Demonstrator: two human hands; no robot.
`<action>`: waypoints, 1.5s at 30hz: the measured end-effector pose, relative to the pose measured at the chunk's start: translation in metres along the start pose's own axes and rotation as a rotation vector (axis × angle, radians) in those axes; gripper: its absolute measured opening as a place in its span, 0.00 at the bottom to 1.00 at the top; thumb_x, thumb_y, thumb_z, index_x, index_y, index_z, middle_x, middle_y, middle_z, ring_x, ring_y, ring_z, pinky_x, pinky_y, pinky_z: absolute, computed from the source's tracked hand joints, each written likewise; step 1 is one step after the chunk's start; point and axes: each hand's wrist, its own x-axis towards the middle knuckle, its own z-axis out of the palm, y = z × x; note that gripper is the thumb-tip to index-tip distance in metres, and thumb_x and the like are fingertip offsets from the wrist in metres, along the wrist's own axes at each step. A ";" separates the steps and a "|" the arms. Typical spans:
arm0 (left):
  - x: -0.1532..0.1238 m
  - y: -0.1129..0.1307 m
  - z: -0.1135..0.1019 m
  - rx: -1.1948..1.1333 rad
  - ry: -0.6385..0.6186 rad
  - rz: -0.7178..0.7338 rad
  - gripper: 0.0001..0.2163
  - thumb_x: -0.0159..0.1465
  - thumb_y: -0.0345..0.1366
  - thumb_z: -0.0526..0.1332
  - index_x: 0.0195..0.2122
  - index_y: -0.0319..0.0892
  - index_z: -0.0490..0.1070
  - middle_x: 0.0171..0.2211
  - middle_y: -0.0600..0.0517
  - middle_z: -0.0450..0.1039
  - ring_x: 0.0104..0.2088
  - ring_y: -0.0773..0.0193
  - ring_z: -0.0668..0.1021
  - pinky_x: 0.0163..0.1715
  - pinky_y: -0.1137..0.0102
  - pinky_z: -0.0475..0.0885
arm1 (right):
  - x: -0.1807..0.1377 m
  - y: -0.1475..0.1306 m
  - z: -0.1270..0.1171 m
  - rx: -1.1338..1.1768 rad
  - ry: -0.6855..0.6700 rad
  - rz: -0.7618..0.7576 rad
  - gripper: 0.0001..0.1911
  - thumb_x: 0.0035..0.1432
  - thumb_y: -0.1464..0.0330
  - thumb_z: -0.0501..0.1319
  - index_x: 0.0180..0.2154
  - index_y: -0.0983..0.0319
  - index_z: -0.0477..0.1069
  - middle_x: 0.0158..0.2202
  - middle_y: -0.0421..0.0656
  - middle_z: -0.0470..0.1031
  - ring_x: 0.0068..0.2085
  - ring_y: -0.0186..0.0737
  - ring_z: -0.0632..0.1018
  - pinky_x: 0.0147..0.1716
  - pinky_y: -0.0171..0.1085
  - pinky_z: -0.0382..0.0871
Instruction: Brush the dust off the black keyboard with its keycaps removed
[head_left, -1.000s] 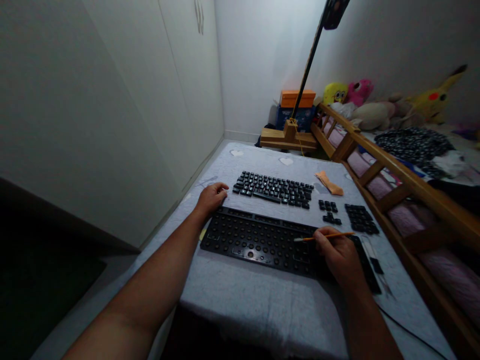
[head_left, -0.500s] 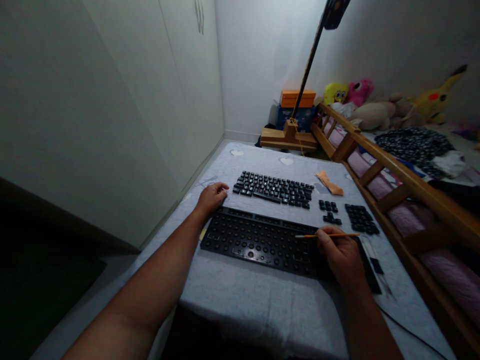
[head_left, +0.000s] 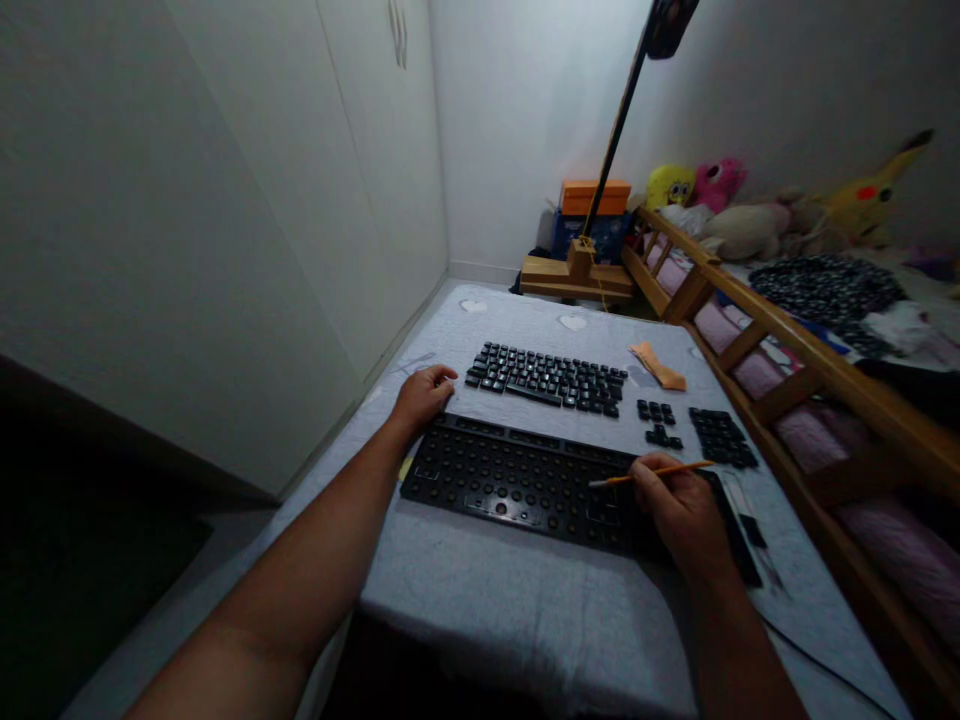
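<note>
A black keyboard base (head_left: 487,470) with its keycaps off lies across the cloth-covered table, bare key posts facing up. My right hand (head_left: 671,495) is over its right part, closed on a thin orange-handled paintbrush (head_left: 630,478). The brush's pale tip points left, at the key posts right of the middle. At the base's far left corner rests my left hand (head_left: 424,393), fingers loosely stretched and holding nothing visible. Just beyond the base, loose black keycaps (head_left: 547,375) are laid out in keyboard order. A smaller block of keycaps (head_left: 724,437) sits to the right.
An orange cloth strip (head_left: 658,366) lies at the table's far right. Slim tools (head_left: 752,525) lie beside the base's right end, and a black cable (head_left: 825,665) runs off front right. A wooden bed rail (head_left: 795,350) borders the right, a white wardrobe (head_left: 300,200) the left.
The paintbrush has tilted: its tip sits slightly lower and its handle end slightly higher. My right hand has shifted a little to the left. My left hand stays put.
</note>
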 end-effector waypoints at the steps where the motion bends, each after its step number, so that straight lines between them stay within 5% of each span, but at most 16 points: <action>1: 0.000 -0.001 0.000 0.002 0.001 0.003 0.17 0.55 0.39 0.58 0.42 0.39 0.78 0.27 0.52 0.75 0.30 0.61 0.75 0.31 0.69 0.67 | 0.000 -0.001 0.000 -0.004 0.011 0.001 0.17 0.62 0.54 0.57 0.27 0.59 0.68 0.18 0.36 0.65 0.21 0.36 0.68 0.21 0.34 0.58; 26: 0.000 0.000 0.000 -0.013 0.008 -0.004 0.16 0.56 0.38 0.58 0.42 0.39 0.78 0.28 0.51 0.76 0.30 0.61 0.75 0.32 0.68 0.67 | 0.002 0.004 -0.001 -0.102 0.006 -0.045 0.18 0.63 0.54 0.55 0.28 0.59 0.70 0.20 0.38 0.66 0.23 0.38 0.69 0.24 0.36 0.60; 36: 0.001 -0.001 0.000 -0.008 -0.002 -0.001 0.17 0.55 0.39 0.58 0.42 0.40 0.78 0.27 0.52 0.76 0.29 0.61 0.75 0.31 0.69 0.67 | -0.001 0.009 0.001 0.139 -0.080 0.053 0.16 0.61 0.56 0.58 0.27 0.59 0.68 0.18 0.35 0.63 0.20 0.34 0.65 0.20 0.33 0.57; 45: 0.000 0.000 0.000 -0.009 -0.002 -0.010 0.16 0.55 0.39 0.58 0.42 0.41 0.77 0.26 0.52 0.75 0.29 0.61 0.75 0.31 0.68 0.67 | 0.001 0.001 -0.001 0.039 0.019 -0.018 0.17 0.62 0.56 0.57 0.27 0.59 0.69 0.20 0.37 0.67 0.23 0.37 0.69 0.23 0.35 0.61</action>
